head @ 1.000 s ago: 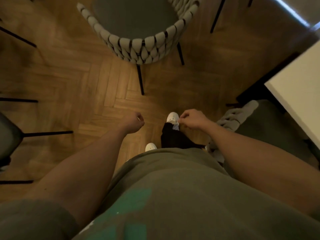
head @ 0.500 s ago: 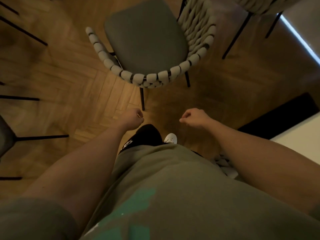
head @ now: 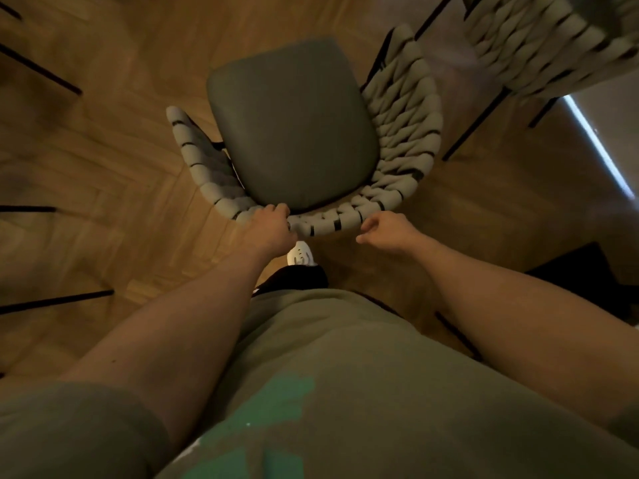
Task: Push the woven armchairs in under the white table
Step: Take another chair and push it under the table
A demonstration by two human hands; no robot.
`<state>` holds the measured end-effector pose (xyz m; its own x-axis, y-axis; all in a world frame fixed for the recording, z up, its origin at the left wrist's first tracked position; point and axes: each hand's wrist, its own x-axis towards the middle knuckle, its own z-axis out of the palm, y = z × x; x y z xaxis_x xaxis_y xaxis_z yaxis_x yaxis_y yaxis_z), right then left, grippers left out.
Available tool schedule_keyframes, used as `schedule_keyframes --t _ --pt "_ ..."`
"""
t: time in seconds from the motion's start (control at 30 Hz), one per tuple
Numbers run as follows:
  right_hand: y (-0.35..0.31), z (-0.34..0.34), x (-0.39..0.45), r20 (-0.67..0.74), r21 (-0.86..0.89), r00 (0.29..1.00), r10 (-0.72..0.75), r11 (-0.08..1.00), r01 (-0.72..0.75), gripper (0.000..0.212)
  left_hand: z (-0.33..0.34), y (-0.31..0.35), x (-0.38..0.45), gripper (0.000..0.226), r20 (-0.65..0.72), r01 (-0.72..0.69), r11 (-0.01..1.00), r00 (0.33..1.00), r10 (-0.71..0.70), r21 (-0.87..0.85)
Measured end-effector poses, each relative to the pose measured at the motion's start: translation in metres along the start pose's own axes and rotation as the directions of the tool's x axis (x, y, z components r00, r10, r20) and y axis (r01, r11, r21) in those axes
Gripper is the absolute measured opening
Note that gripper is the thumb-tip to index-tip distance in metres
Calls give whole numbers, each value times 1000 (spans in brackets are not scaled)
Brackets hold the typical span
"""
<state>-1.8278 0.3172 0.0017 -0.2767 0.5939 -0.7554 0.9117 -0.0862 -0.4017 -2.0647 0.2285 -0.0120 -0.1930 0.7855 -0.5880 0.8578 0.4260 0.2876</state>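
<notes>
Left hand [head: 273, 227] gripping woven armchair [head: 304, 133] backrest rim, fingers curling over it; right hand [head: 387, 231] hovering just beside rim, fingers loosely curled, pinching nothing.

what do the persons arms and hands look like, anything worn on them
Both forearms are bare, and neither the left hand nor the right hand wears a glove, watch or ring that can be seen. Short olive-green sleeves of a T-shirt with teal patches on its front cover the upper arms.
</notes>
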Motion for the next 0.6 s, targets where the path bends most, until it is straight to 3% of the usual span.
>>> schedule_keyframes --t 0.1,0.37,0.47,0.6 --pt "-12 -15 23 7 -26 1000 -26 999 26 21 -4 0 22 49 129 -1 998 992 -7 59" --pt "-20 -40 61 111 -330 981 -159 925 187 50 1 8 51 73 386 25 986 919 -87 164" --pt "-18 -53 79 240 -512 956 -165 816 270 67 7 13 58 66 444 5 976 890 -103 217" --pt "-8 -72 104 393 -737 916 -81 568 367 66 19 15 63 76 472 -20 964 874 -112 265"
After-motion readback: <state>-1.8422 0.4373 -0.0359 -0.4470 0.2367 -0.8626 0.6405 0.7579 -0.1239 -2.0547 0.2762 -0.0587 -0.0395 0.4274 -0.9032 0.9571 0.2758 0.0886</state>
